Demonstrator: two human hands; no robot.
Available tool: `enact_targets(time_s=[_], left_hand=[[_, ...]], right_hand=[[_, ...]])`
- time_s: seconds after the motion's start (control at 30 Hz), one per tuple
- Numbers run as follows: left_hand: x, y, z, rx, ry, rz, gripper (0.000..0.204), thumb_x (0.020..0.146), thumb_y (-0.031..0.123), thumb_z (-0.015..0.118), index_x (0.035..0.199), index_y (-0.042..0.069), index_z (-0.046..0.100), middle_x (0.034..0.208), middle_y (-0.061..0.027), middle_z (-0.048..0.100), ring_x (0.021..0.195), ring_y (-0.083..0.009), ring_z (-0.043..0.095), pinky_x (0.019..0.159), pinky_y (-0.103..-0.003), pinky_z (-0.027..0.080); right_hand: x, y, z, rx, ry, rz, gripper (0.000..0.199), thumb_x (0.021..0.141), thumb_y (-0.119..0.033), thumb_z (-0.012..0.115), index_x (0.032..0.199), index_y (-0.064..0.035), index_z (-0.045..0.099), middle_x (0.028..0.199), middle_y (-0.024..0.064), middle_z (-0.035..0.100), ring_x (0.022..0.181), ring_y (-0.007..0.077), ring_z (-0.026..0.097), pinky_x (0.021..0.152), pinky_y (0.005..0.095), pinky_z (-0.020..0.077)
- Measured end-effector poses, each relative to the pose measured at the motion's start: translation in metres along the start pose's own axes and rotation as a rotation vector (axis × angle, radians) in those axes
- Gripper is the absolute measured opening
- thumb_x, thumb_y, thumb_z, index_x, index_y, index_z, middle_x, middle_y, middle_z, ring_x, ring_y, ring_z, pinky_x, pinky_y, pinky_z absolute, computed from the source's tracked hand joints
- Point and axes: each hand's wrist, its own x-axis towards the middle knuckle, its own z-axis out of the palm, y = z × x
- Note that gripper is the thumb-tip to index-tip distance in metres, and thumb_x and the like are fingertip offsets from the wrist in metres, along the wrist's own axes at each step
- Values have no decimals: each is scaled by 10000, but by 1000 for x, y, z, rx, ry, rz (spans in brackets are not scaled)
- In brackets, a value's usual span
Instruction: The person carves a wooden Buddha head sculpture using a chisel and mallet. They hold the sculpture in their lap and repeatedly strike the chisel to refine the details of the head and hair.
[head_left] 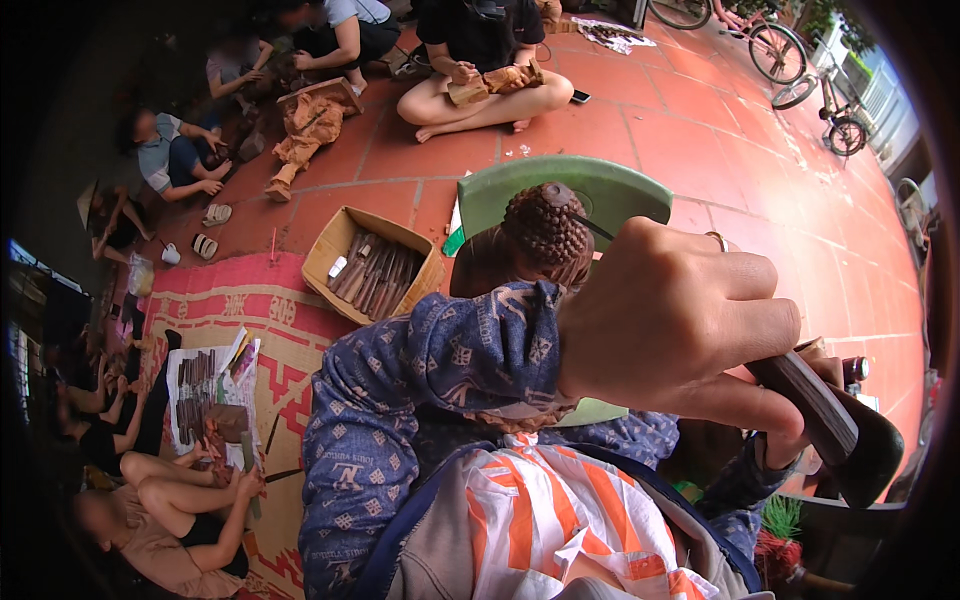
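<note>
In front of me stands a dark brown carved wooden figure [540, 240], its head covered in small round curls. My left hand [680, 310] reaches across to the right above it, fingers closed. A thin dark chisel [593, 226] runs from that hand to the top of the carved head. By the thumb shows a dark wooden piece with a rounded black end [805, 405]; whether it is the chisel's handle or a mallet, I cannot tell. Only a little of my right hand [782, 450] shows beneath it; its fingers are hidden.
Behind the figure is a green plastic chair [620, 185]. A cardboard box [322, 245] of carving tools stands left of it on a patterned mat [285, 385]; more tools lie on paper [195, 395]. Several people sit around, one with a wooden carving [515, 78]. Another carving [310, 130] lies on tiles.
</note>
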Motion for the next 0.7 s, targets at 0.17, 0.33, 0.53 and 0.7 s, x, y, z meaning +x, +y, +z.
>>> enact_targets(time_s=[0.17,0.33,0.53,0.7], left_hand=[[-7,2,5,268,-117,197,341,730,424,691,765,89,639,661,-32,532,573,-194,607,467,-330,452],[-19,0,22,234,-244,245,330,587,335,692,804,102,605,687,20,478,593,-113,535,485,-256,400],[-20,4,21,119,-431,178,346,629,408,705,765,120,568,670,21,444,565,-112,510,473,-255,396],[-35,-5,4,216,-704,194,333,699,416,702,775,121,569,677,21,456,582,-124,527,476,-257,404]], right_hand=[[-5,10,11,68,-6,16,180,871,47,544,864,-63,402,718,40,439,652,146,410,645,303,365],[-17,26,24,330,20,-11,203,838,75,543,868,-67,400,723,58,449,670,162,420,662,319,370],[-58,61,67,509,-18,-94,257,736,144,589,844,-45,452,696,68,512,590,185,472,599,342,422],[-60,49,104,499,-11,-82,282,668,158,632,812,-44,498,681,84,559,553,196,506,571,329,440]])
